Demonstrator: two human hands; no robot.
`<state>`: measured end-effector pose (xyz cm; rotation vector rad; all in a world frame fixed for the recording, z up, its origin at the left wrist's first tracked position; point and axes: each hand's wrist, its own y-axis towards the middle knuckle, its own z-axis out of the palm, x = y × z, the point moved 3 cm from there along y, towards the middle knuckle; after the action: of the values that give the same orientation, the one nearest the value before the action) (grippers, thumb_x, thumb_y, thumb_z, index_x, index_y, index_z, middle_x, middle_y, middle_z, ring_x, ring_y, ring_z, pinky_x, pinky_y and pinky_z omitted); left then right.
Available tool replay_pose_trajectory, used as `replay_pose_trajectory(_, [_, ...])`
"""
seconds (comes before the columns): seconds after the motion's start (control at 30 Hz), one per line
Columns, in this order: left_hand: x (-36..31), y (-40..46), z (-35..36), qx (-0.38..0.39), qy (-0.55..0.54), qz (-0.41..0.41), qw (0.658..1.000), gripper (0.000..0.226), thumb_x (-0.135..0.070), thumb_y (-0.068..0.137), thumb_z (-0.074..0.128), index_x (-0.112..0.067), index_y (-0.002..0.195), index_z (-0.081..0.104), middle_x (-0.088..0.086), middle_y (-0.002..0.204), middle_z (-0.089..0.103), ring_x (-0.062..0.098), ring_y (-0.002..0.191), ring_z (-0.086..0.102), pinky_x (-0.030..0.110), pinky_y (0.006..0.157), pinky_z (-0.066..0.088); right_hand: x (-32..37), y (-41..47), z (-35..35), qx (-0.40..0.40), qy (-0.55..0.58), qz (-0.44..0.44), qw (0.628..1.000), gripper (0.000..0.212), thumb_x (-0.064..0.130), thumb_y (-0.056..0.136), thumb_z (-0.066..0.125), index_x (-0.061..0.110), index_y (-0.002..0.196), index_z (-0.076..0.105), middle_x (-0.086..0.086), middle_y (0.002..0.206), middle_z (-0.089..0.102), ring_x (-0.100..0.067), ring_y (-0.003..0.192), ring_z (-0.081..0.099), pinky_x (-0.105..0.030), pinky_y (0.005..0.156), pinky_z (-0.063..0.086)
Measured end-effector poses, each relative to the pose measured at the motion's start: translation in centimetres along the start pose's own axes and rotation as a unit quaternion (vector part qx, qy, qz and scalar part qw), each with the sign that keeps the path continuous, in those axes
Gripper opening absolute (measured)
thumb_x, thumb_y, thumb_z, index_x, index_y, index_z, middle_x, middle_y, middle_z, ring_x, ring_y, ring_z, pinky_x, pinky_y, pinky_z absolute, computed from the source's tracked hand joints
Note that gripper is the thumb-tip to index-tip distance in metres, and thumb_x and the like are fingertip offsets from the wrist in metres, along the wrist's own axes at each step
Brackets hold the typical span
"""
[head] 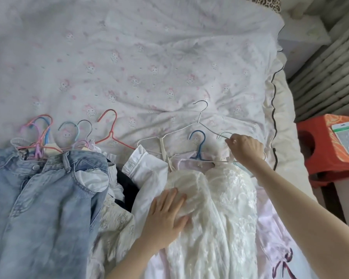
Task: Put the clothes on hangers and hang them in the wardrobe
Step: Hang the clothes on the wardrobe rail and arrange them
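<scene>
Bed, pink-print quilt [129, 67] | white lace dress [216, 198] lying near edge | left hand [165, 220] flat on lace | right hand [245, 148] pinching pale-teal hanger hook [224, 134] | risk: overlapping white wire hanger [197, 121] snags when lifted

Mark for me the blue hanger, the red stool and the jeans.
blue hanger [199, 147]: head view, on its neck below the hook.
red stool [322, 150]: head view, on its top surface.
jeans [48, 198]: head view, on the upper leg.
</scene>
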<state>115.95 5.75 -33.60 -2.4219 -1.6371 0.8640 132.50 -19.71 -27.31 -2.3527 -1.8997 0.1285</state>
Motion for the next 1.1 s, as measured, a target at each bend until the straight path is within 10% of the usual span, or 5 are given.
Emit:
replay_pose_trajectory(0.13, [0.2, -2.0, -1.3, 0.007, -0.054, 0.002, 0.999, 0.083, -0.067, 0.075, -0.002, -0.029, 0.147, 0.015, -0.007, 0.156, -0.003, 0.014, 0.143, -0.007, 0.022, 0.107, -0.008, -1.9, -4.4, -3.4, -0.139, 0.048, -0.020, 0.989, 0.042, 0.036, 0.094, 0.048, 0.003, 0.073, 0.062, -0.013, 0.074, 0.058, -0.035, 0.057, 0.057, -0.028, 0.048, 0.026])
replay_pose_trajectory(0.3, [-0.8, -5.8, -4.8, -0.083, -0.169, -0.012, 0.982, 0.049, -0.030, 0.098, 0.039, -0.020, 0.145, 0.025, -0.011, 0.150, 0.013, 0.003, 0.139, 0.004, 0.026, 0.116, 0.008, -2.9, -11.1, -7.6, -0.238, 0.135, -0.038, 0.961, 0.048, 0.040, 0.091, 0.040, 0.008, 0.057, 0.051, -0.006, 0.055, 0.050, -0.031, 0.038, 0.047, -0.024, 0.045, 0.029])
replay_pose_trajectory(0.47, [-3.7, -8.5, -11.9, -0.273, -0.137, 0.052, 0.951, 0.047, -0.030, 0.089, 0.033, -0.013, 0.129, 0.050, 0.011, 0.141, 0.040, 0.026, 0.133, 0.034, 0.039, 0.107, 0.033, -5.0, -18.0, -11.7, -0.293, 0.244, -0.003, 0.925, 0.042, 0.038, 0.089, 0.045, 0.006, 0.064, 0.056, -0.007, 0.059, 0.052, -0.030, 0.055, 0.051, -0.029, 0.050, 0.030])
replay_pose_trajectory(0.63, [-11.4, -11.3, -21.4, -0.446, -0.012, 0.186, 0.875, 0.045, -0.021, 0.090, 0.039, -0.014, 0.135, 0.040, 0.014, 0.140, 0.038, 0.032, 0.134, 0.029, 0.048, 0.110, 0.021, -9.6, -25.4, -18.7, -0.373, 0.211, -0.017, 0.903, 0.040, 0.038, 0.089, 0.048, 0.008, 0.069, 0.065, -0.004, 0.063, 0.056, -0.025, 0.062, 0.052, -0.033, 0.057, 0.039])
replay_pose_trajectory(1.1, [-40.8, -23.9, -22.4, -0.331, -0.132, 0.531, 0.769, 0.041, -0.044, 0.090, 0.039, -0.014, 0.084, 0.066, 0.000, 0.075, 0.056, 0.020, 0.076, 0.051, 0.034, 0.065, 0.046, -23.3, -65.3, -32.3, -0.562, -0.017, 0.229, 0.794, 0.043, 0.043, 0.088, 0.045, 0.012, 0.069, 0.069, -0.001, 0.066, 0.064, -0.023, 0.056, 0.056, -0.030, 0.062, 0.038])
